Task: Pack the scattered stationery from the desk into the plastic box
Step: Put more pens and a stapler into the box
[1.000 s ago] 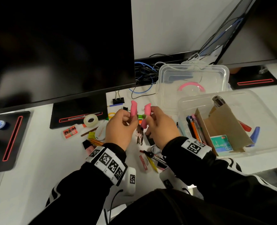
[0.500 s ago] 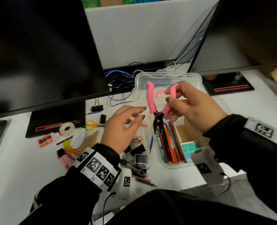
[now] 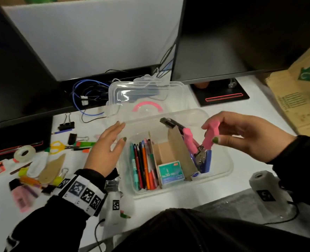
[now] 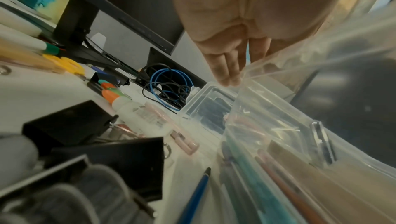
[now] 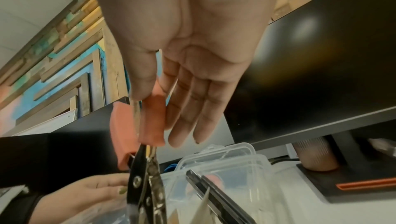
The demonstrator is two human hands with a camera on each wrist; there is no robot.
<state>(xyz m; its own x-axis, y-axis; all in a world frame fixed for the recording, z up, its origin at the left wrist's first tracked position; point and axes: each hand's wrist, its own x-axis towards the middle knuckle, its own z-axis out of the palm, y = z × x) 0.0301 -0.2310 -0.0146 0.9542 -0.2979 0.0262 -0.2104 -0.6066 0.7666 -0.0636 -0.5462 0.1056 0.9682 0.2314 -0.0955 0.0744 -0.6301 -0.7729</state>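
The clear plastic box (image 3: 168,194) stands open on the white desk and holds several pens (image 3: 143,166), a cardboard divider (image 3: 179,151), a green staple box (image 3: 170,172) and a blue stapler (image 3: 206,163). My right hand (image 3: 211,132) pinches one pink handle of the pliers (image 3: 198,142), whose metal head hangs down into the box's right compartment. The right wrist view shows thumb and forefinger of the right hand (image 5: 150,102) on that handle of the pliers (image 5: 147,168). My left hand (image 3: 121,132) is open, with straight fingers against the box's left wall (image 4: 278,109).
Loose items lie left of the box: yellow scissors (image 3: 57,145), a tape roll (image 3: 24,153), binder clips (image 3: 66,124), highlighters (image 3: 21,195). The box's lid (image 3: 147,95) stands behind it. Two monitors and blue cables (image 3: 85,95) fill the back; a cardboard carton (image 3: 299,99) sits at the right.
A second ago both hands held the pliers over the desk. The left hand has let go and moved to the box's wall; the right hand has carried the pliers right and down into the box.
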